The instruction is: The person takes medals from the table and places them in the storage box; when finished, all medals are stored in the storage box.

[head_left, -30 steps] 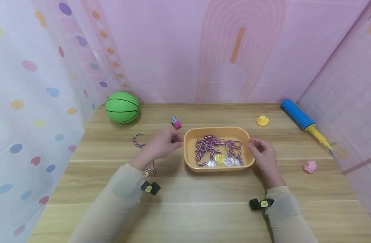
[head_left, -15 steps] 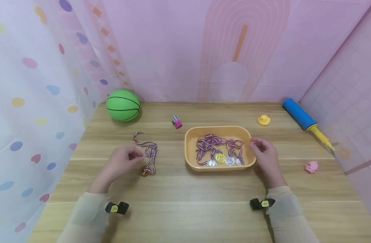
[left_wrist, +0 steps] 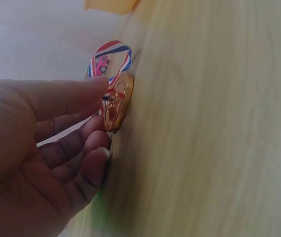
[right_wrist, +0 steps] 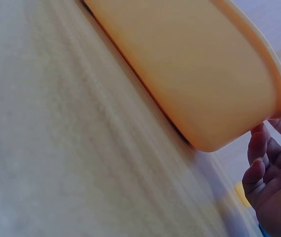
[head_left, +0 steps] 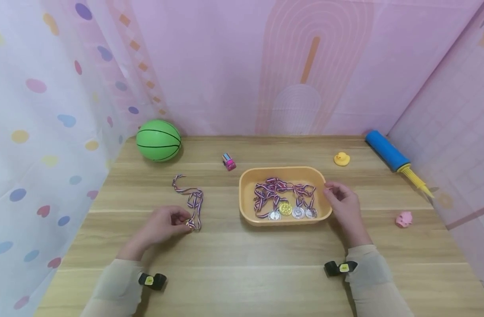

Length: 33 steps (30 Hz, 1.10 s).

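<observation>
My left hand [head_left: 164, 225] is low over the left part of the table, thumb and fingertips pinching the edge of a bronze-coloured medal [left_wrist: 119, 101]. Its red, white and blue ribbon [head_left: 195, 200] trails away across the wood. In the head view the fingers cover most of this medal. My right hand [head_left: 345, 210] grips the right rim of an orange plastic basin [head_left: 285, 222] between thumb and fingers. Inside the basin lie a gold medal [head_left: 285, 208] and several silver medals [head_left: 298, 212], their striped ribbons [head_left: 267, 192] bunched behind them.
A green ball [head_left: 159, 141] sits at the back left, with a small pink toy car [head_left: 228, 162] to its right. Toward the right are a yellow rubber duck [head_left: 342, 159], a blue hand pump [head_left: 387, 151] and a pink toy pig [head_left: 404, 219]. Patterned curtains border the table [head_left: 258, 281].
My left hand has moved left from beside the basin to the bronze-coloured medal and taken hold of it. My right hand stays at the basin's rim.
</observation>
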Each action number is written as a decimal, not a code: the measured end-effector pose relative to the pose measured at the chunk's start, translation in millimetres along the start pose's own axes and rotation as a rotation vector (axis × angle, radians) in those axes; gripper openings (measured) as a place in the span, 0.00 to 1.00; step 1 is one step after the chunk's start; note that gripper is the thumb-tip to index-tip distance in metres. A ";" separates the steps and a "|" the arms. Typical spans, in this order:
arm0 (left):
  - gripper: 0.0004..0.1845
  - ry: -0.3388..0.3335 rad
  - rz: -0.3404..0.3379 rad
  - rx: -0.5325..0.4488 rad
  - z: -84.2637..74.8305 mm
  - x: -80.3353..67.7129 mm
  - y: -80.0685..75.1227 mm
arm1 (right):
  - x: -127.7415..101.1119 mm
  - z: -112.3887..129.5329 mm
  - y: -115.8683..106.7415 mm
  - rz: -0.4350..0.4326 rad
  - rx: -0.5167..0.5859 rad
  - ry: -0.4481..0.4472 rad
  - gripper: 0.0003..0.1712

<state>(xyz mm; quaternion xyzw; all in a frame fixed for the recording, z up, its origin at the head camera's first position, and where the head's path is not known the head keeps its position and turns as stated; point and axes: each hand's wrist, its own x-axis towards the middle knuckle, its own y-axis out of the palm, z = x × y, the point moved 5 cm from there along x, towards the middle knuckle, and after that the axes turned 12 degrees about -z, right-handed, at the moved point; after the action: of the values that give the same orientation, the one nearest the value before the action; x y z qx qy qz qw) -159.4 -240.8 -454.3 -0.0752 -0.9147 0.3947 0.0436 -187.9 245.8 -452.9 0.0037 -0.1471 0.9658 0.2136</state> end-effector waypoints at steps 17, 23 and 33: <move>0.09 -0.038 -0.039 0.083 -6.5 6.2 8.0 | 2.9 -2.6 1.2 -0.005 0.034 -0.030 0.16; 0.09 -0.055 -0.019 0.087 -7.0 7.8 8.9 | 2.5 -2.2 1.0 -0.004 0.053 -0.032 0.16; 0.08 -0.072 -0.002 0.098 -11.4 7.6 11.5 | 1.8 -0.6 1.6 0.007 0.046 -0.028 0.17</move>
<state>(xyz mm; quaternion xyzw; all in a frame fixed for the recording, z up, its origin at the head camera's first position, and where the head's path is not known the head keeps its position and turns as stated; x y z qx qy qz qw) -164.1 -223.5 -454.7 -0.0579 -0.8953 0.4414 0.0148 -190.2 245.2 -453.8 0.0215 -0.1279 0.9695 0.2080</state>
